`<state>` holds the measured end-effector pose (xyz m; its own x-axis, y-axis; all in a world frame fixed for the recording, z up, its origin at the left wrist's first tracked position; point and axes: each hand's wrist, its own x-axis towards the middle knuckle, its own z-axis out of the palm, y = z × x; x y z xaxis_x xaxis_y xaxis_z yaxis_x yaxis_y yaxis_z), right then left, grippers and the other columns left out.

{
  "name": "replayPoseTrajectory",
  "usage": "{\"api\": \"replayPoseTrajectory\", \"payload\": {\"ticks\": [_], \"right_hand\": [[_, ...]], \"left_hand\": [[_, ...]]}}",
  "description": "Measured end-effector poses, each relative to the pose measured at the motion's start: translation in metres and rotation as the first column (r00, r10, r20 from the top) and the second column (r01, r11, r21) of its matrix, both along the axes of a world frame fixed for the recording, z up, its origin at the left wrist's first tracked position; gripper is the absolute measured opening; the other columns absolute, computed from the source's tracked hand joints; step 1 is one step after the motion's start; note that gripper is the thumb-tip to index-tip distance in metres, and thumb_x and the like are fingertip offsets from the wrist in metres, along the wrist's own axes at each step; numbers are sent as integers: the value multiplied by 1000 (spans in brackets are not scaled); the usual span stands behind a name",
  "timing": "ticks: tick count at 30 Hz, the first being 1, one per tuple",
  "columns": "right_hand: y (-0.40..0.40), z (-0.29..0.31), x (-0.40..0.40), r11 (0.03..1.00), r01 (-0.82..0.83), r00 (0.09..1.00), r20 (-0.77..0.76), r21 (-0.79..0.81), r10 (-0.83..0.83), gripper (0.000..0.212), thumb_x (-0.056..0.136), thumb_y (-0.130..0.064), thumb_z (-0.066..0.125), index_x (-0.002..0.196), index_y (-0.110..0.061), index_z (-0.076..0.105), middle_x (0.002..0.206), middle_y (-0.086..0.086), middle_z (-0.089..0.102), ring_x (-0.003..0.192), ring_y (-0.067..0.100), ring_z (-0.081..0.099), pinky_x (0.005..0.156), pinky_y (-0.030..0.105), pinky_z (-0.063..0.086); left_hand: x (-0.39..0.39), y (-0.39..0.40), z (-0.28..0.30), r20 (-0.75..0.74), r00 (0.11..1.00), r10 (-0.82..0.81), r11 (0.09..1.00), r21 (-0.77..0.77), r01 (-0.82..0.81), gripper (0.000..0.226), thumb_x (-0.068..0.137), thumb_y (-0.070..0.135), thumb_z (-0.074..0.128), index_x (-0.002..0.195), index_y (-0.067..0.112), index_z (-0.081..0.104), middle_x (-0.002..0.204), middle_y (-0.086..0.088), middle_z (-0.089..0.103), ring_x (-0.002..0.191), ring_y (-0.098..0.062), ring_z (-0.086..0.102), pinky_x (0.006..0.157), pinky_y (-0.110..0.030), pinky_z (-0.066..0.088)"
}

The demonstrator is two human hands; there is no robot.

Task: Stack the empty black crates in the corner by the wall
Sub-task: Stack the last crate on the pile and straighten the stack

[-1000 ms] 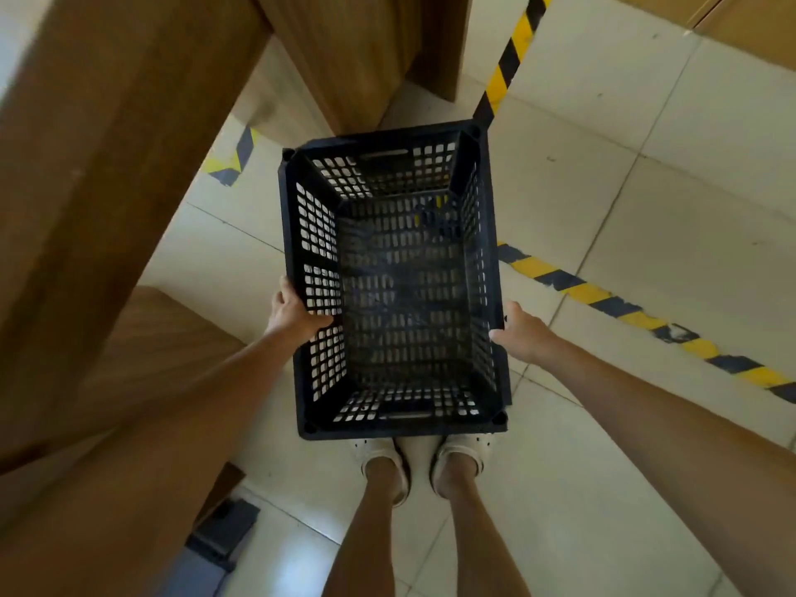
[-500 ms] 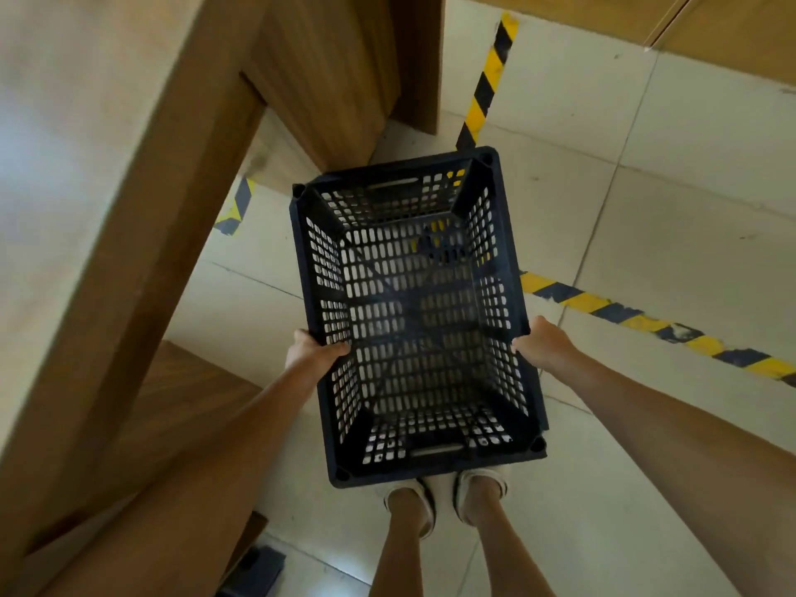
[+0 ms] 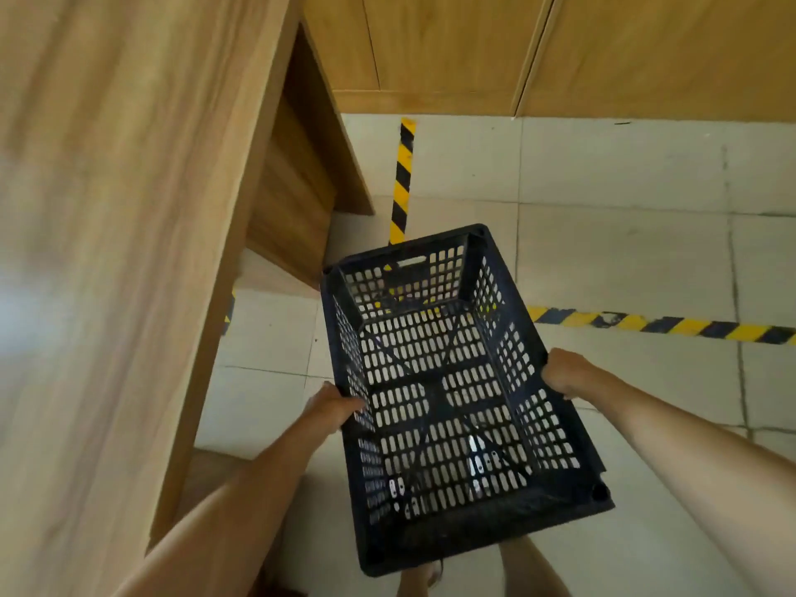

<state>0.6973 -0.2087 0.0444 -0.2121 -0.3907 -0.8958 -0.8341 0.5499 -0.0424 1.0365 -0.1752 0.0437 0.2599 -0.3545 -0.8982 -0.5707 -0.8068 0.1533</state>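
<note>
An empty black crate (image 3: 435, 381) with perforated walls and floor hangs in the air in front of me, above the tiled floor. My left hand (image 3: 334, 405) grips its left long rim. Gripping the right long rim is my right hand (image 3: 564, 374). The crate's far end points toward the wood-panelled wall (image 3: 560, 49). No other crate is in view.
A wooden desk (image 3: 120, 209) fills the left side, its side panel close to the crate's left. Yellow-and-black floor tape (image 3: 402, 178) runs to the wall, and another strip (image 3: 663, 327) crosses to the right. Bare tiles (image 3: 624, 234) lie ahead and to the right.
The view has tilted up, so the wood-panelled wall now shows. The crate, still held by both hands, has shifted rightward and forward along the desk.
</note>
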Motion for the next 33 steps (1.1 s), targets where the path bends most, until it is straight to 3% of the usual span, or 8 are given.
{"api": "replayPoseTrajectory", "payload": {"ticks": [4, 7, 11, 14, 20, 24, 27, 33], "right_hand": [[26, 43, -34, 986, 162, 985, 47, 48, -164, 27, 97, -20, 50, 111, 1, 59, 119, 20, 63, 104, 35, 63, 82, 35, 54], [51, 71, -57, 964, 248, 968, 22, 99, -251, 34, 98, -20, 48, 120, 5, 56, 118, 20, 62, 104, 35, 63, 89, 34, 53], [79, 137, -79, 969, 247, 968, -50, 29, -245, 27, 99, -22, 46, 113, -1, 56, 113, 16, 61, 99, 30, 62, 73, 31, 46], [90, 188, -101, 968, 246, 966, -68, -50, -249, 21, 98, -26, 47, 101, -6, 52, 99, 11, 59, 95, 28, 64, 77, 33, 51], [99, 291, -159, 897, 431, 902, 34, -101, -430, 33, 98, -20, 53, 122, 2, 45, 113, 19, 62, 61, 21, 62, 37, 22, 43], [105, 351, -209, 885, 422, 905, 37, -195, -424, 32, 95, -23, 58, 112, 3, 55, 97, 15, 72, 73, 24, 74, 53, 28, 52], [112, 385, -252, 862, 373, 913, -29, -343, -407, 22, 92, -26, 57, 95, -3, 55, 70, 9, 71, 57, 20, 71, 65, 30, 56], [133, 439, -321, 787, 435, 866, -34, -437, -498, 30, 97, -30, 53, 107, -1, 55, 72, 10, 72, 51, 16, 66, 57, 27, 53]], "left_hand": [[-27, -5, 44, -61, 988, -139, 989, 35, 141, 39, 92, 23, 63, 125, 6, 51, 122, -15, 64, 104, -29, 65, 65, -27, 52], [-45, -8, 77, -109, 954, -280, 957, 50, 287, 40, 94, 26, 61, 126, 3, 52, 121, -15, 65, 95, -26, 65, 53, -22, 46], [-74, -15, 126, -79, 906, -415, 910, -35, 414, 41, 90, 25, 65, 121, 1, 50, 118, -18, 64, 98, -32, 66, 69, -32, 58], [-103, -28, 171, -50, 862, -504, 861, -110, 496, 42, 90, 26, 67, 118, 6, 44, 112, -13, 62, 98, -29, 65, 80, -36, 58], [-172, -71, 276, 105, 661, -743, 626, -241, 742, 22, 96, 27, 58, 98, 5, 55, 101, -14, 66, 92, -27, 64, 79, -33, 51], [-230, -102, 342, 231, 532, -814, 461, -299, 835, 32, 97, 29, 56, 111, 1, 53, 99, -11, 60, 95, -26, 59, 80, -31, 46], [-283, -124, 387, 375, 452, -809, 338, -332, 881, 38, 94, 33, 60, 113, 1, 53, 109, -14, 65, 95, -26, 61, 78, -34, 50], [-393, -138, 452, 559, 349, -752, 126, -397, 909, 31, 95, 35, 56, 111, 9, 54, 101, -10, 65, 94, -30, 65, 82, -40, 55]]}}
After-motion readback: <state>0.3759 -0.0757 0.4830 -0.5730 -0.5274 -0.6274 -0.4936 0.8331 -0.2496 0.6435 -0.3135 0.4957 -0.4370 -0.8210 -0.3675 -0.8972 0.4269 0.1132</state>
